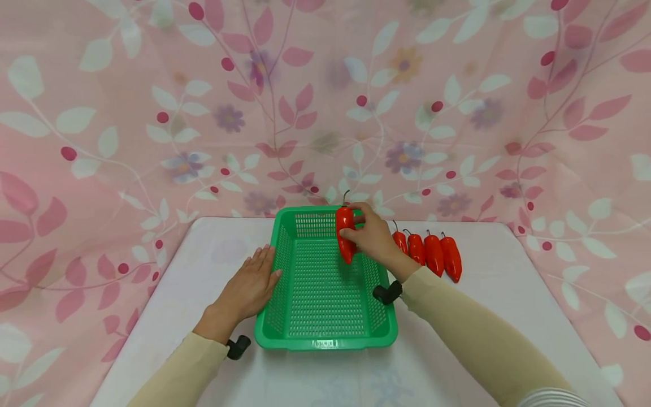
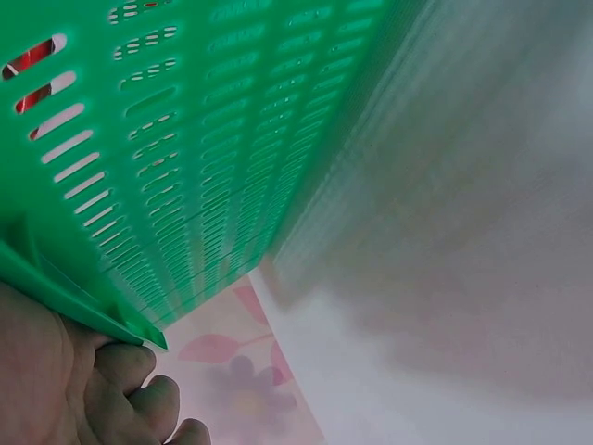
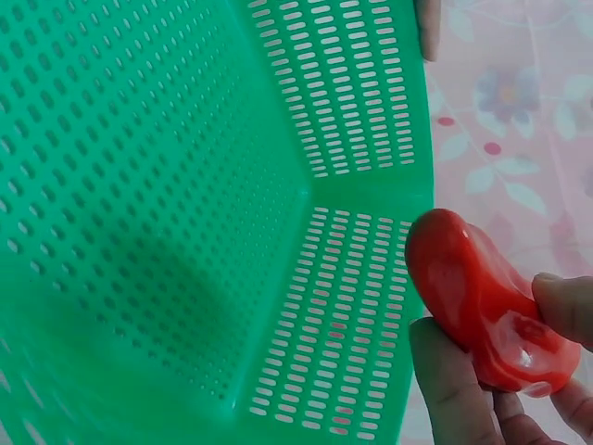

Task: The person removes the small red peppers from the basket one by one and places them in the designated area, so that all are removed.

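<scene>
A red chili pepper [image 1: 345, 226] with a thin dark stem is pinched between the thumb and fingers of my right hand [image 1: 375, 234]. It hangs tip down over the far right part of a green perforated plastic basket [image 1: 325, 343]. In the right wrist view the pepper [image 3: 482, 306] shows glossy, with thumb and fingers on either side of it. My left hand [image 1: 252, 285] rests with straight fingers against the basket's left rim. The left wrist view shows that hand [image 2: 83, 380] at the rim, beside the slotted outer wall [image 2: 213, 120]. No pepper lies on the visible basket floor.
Several more red peppers [image 1: 434, 255] lie in a row on the white table [image 1: 488, 339], right of the basket and partly behind my right forearm. A pink floral cloth [image 1: 325, 102] hangs behind the table's far edge.
</scene>
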Available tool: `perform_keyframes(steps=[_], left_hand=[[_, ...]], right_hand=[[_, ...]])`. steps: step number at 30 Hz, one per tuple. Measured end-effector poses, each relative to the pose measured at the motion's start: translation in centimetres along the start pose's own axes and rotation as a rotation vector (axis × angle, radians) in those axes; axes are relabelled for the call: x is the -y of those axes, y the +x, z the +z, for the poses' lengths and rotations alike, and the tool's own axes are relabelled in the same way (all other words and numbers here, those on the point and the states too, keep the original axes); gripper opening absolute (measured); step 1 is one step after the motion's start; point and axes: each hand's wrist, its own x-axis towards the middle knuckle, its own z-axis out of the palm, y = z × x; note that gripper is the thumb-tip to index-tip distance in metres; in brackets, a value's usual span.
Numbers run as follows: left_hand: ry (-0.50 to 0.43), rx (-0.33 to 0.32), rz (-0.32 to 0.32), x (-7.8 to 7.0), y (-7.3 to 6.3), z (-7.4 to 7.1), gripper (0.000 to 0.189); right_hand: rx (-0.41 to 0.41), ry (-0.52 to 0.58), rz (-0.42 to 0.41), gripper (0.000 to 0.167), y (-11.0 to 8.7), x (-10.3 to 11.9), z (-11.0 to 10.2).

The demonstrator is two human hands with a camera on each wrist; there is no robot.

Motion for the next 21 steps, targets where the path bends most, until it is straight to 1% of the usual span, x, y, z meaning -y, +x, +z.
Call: perform_keyframes(steps=[3, 12, 21], left_hand=[[0.000, -0.002, 0.002, 0.0, 0.0, 0.0, 0.069], [-0.006, 0.006, -0.005, -0.1, 0.0, -0.1, 0.068], [-0.005, 0.005, -0.009, -0.1, -0.1, -0.1, 0.069]], right_hand=[[-0.011, -0.029, -0.011, 0.067, -0.2, -0.2, -0.6], [0.001, -0.063, 0.022, 0.066, -0.8, -0.5, -2.8], [-0.015, -0.108, -0.018, 0.065, -1.3, -1.3, -4.8]])
